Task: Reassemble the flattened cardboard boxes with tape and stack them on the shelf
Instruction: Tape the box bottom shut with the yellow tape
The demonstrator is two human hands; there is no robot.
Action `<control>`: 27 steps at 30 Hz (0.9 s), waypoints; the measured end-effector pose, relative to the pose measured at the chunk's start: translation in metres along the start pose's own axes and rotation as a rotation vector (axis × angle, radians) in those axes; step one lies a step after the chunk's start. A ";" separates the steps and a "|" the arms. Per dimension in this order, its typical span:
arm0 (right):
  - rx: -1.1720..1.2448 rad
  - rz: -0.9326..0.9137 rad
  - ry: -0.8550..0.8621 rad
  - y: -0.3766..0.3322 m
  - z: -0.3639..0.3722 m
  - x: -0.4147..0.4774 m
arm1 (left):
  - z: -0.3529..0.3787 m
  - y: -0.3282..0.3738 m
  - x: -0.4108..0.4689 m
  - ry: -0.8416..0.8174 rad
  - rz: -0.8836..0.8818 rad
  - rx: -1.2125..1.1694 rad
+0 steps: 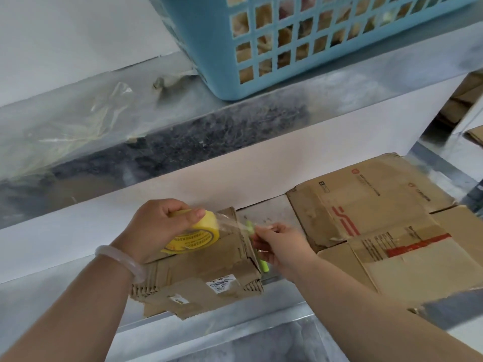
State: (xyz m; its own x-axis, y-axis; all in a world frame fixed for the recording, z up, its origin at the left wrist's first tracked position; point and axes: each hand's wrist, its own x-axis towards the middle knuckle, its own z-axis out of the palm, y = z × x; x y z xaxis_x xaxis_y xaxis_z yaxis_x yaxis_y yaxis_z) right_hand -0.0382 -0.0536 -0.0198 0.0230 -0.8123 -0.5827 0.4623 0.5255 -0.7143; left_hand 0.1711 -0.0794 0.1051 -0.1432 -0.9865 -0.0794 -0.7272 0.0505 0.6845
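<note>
A small worn cardboard box (203, 278) with a white label sits on the metal shelf (274, 320) in front of me. My left hand (159, 226), a pale bangle on its wrist, grips a yellow roll of clear tape (196, 236) over the box top. A strip of clear tape stretches from the roll to the right. My right hand (279, 244) holds a green cutter (257, 246) against that strip at the box's right edge. Larger boxes (371, 218) with red print lie flat on the same shelf to the right.
An upper shelf (235, 118) runs above, carrying a blue plastic basket (287, 43) with items inside and a crumpled clear plastic bag (78, 126). A white wall stands behind the shelves. More cardboard (465, 100) shows at the far right.
</note>
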 end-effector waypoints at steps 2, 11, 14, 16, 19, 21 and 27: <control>-0.028 -0.010 0.032 0.008 0.005 0.004 | -0.001 0.001 0.000 -0.006 -0.007 0.001; -0.102 -0.125 0.154 0.014 0.020 0.005 | 0.002 0.007 -0.002 -0.041 -0.006 -0.010; -0.122 -0.134 0.173 0.016 0.021 0.005 | 0.002 0.007 -0.001 -0.045 -0.011 -0.006; -0.172 -0.114 0.167 0.017 0.019 0.003 | 0.002 0.006 0.000 -0.038 -0.021 -0.002; -0.218 -0.043 0.163 0.018 0.015 0.003 | 0.002 0.006 -0.001 -0.036 -0.035 -0.003; -0.139 0.042 0.158 0.019 0.012 0.007 | 0.002 0.006 -0.002 -0.036 -0.035 -0.008; -0.030 0.184 0.102 0.023 0.006 0.015 | 0.002 0.004 -0.001 -0.050 -0.036 0.001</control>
State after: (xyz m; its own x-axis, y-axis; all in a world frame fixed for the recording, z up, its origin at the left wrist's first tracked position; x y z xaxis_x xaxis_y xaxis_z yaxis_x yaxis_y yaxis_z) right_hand -0.0219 -0.0554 -0.0422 0.0135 -0.6731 -0.7395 0.4318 0.6709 -0.6028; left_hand 0.1668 -0.0777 0.1063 -0.1506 -0.9786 -0.1402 -0.7329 0.0154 0.6801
